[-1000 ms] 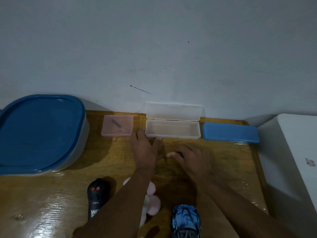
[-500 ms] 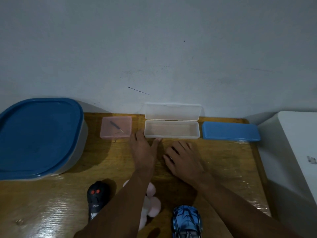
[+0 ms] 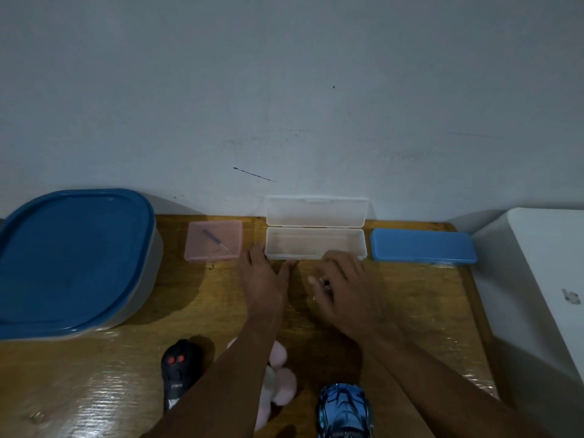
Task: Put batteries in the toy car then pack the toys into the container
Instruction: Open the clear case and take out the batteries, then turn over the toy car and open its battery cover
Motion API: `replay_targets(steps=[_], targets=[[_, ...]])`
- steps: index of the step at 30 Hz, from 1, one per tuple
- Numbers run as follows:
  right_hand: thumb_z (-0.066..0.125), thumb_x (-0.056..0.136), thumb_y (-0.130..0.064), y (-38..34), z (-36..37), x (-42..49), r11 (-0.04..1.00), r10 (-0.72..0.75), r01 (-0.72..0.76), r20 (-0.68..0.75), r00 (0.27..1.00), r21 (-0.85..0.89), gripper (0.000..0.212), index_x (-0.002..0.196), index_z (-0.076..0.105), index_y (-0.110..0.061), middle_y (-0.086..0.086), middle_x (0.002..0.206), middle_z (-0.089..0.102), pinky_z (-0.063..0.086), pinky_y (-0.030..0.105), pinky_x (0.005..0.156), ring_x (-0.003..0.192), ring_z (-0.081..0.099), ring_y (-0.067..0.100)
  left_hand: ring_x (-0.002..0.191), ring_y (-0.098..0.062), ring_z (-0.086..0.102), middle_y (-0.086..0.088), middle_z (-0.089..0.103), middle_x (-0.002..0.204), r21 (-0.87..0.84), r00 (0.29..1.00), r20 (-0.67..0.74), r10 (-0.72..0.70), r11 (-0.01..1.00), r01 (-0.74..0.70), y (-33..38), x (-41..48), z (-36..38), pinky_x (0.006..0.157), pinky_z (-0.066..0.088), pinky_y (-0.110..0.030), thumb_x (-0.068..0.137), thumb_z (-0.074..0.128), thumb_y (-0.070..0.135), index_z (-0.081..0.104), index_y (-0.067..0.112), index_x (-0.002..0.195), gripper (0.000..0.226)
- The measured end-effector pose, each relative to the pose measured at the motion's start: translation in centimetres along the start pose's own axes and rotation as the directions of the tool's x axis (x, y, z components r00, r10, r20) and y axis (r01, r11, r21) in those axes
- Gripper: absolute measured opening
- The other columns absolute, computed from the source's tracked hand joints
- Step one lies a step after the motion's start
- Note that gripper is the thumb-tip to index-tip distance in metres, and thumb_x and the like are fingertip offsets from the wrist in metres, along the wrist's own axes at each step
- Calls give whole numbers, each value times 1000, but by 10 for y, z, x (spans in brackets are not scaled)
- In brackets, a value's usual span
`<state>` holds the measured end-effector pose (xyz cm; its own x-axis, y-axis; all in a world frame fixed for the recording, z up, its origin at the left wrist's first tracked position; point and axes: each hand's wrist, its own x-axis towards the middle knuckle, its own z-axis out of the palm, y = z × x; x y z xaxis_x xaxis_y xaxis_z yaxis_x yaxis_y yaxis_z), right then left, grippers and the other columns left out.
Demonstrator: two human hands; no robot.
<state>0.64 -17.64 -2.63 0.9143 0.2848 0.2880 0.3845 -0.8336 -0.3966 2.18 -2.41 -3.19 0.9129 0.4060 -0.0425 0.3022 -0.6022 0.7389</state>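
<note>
- The shiny blue toy car (image 3: 344, 412) sits at the near edge of the glossy wooden table (image 3: 410, 298), nose pointing away from me. Neither hand is on it, so I judge its batteries are not in yet.
- Just left of it lie the soft pink plush toy (image 3: 279, 385), partly under my left forearm, and the black remote control with red buttons (image 3: 180, 374). All three sit close to me, ready for packing.
- My right hand (image 3: 344, 289) is beyond the car, in front of the clear box. Its fingers are curled down and the thumb is drawn in on a small dark object (image 3: 325, 282). It is too blurred to name, though a battery is my guess.
- My left hand (image 3: 262, 279) lies flat, fingers straight and together, thumb spread. Its tips touch the near left corner of the clear rectangular plastic box (image 3: 316, 246), likely to stop that light box sliding.
- The box is open, its lid (image 3: 316, 213) leaning back on the wall, which gives my fingers free way in.
- To its left is a small pink translucent box (image 3: 199, 251) with a thin screwdriver (image 3: 215, 245), handy for the car's battery cover. To its right is a flat blue plastic case (image 3: 423, 248), closed.
- At the far left stands the large grey container with a blue lid (image 3: 72, 260). The lid is on, so it needs opening before packing.
</note>
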Motion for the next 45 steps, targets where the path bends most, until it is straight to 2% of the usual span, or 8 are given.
replay_targets(steps=[5,9,13,17,21,28,34,45], targets=[[55,94,-24,16,-31,47,796,554,-468,-148,819,384,19,111,52,-16,3,111,56,51,34,74,84,56,11,117,-26,46,-12,50,124,-32,1000,13,-9,999,9,2,-2,-2,97,47,-41,81,77,31,53,7,126,57],[57,92,-22,27,-47,69,669,667,-590,-16,745,452,26,115,46,-16,1,115,59,52,44,83,86,61,16,123,-26,43,-11,47,129,-31,998,32,-52,998,53,7,-3,-4,102,44,-40,83,75,31,51,9,129,56],[62,89,-19,31,-53,69,650,654,-576,22,756,496,41,124,40,-20,0,110,58,54,40,79,86,62,16,123,-26,42,-12,49,130,-17,997,41,-61,998,62,7,-3,-4,102,44,-40,84,74,31,50,8,130,57],[62,89,-15,39,-53,50,884,426,-404,-49,903,235,26,115,61,-16,6,105,65,51,34,79,89,62,19,122,-27,44,-12,51,128,-6,996,51,-75,997,75,7,-1,-4,100,47,-43,84,73,33,50,9,129,56],[67,86,-7,46,-49,30,956,289,-288,-26,957,60,22,108,70,-4,13,105,69,49,40,88,99,63,31,120,-26,46,-11,54,127,-23,998,56,-41,999,43,5,-2,-5,96,46,-36,85,73,32,52,11,127,52],[60,91,-6,38,-45,23,965,262,-260,119,958,-27,21,107,69,3,20,108,67,47,38,89,101,61,32,111,-18,53,-2,58,115,-125,996,88,-15,992,26,-4,-2,-10,88,48,-32,81,66,57,60,15,122,59],[58,93,-10,35,-42,22,967,251,-245,114,961,-64,18,102,71,0,15,100,65,47,32,81,95,59,26,91,-19,58,-6,63,97,-100,999,13,-36,994,37,-1,4,-6,72,40,-26,97,53,38,65,7,107,34],[60,92,-11,34,-41,25,958,283,-269,163,945,-102,19,106,70,-3,11,106,62,43,27,84,101,54,22,104,-26,60,-12,63,112,-55,997,4,-81,995,81,13,3,-10,77,39,-23,98,55,30,61,2,121,36]])
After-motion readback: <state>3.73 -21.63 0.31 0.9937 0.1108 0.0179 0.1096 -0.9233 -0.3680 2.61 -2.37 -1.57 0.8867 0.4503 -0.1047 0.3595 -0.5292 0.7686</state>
